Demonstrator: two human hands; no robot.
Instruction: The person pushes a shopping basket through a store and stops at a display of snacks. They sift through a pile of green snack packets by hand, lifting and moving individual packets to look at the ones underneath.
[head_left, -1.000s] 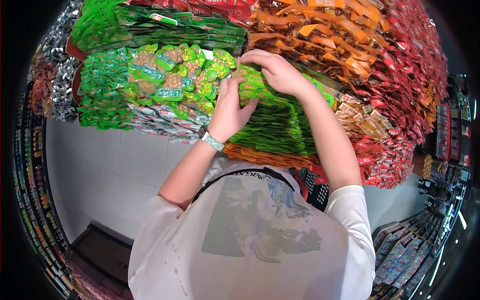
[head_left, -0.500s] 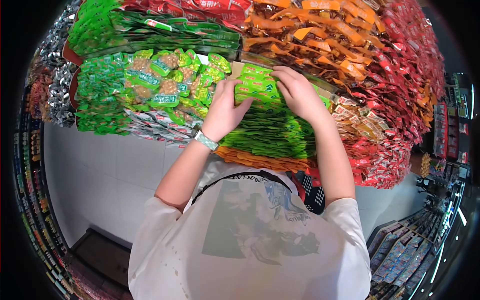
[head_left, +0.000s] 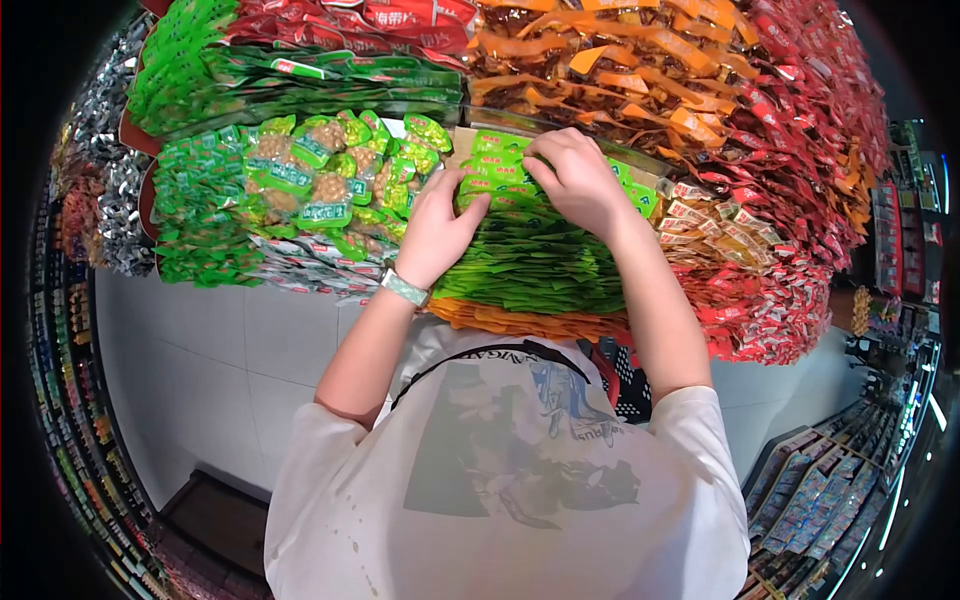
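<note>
Bright green snack packets [head_left: 500, 160] lie in rows at the top of a stack, in front of a strip of brown cardboard [head_left: 461, 147]. My left hand [head_left: 438, 228] is at the left edge of these packets, thumb apart from the fingers, with nothing visible in its grasp. Over the right part of the rows is my right hand [head_left: 575, 180], fingers bent and thumb side toward the packets. Its fingertips seem to touch the top packets; no packet is lifted. Below both hands, more green packets [head_left: 545, 262] stand tightly layered.
Left of the hands lie clear packs of round beige snacks [head_left: 330, 187]. Orange packets [head_left: 620, 60] fill the back and red packets [head_left: 770, 310] the right. Small pale packets [head_left: 710, 225] sit beside my right forearm. Grey floor tiles [head_left: 230, 350] show at lower left.
My right hand has shifted slightly left over the packets, its fingers more bent, and more green packets show to its right. The left hand stays at the left edge.
</note>
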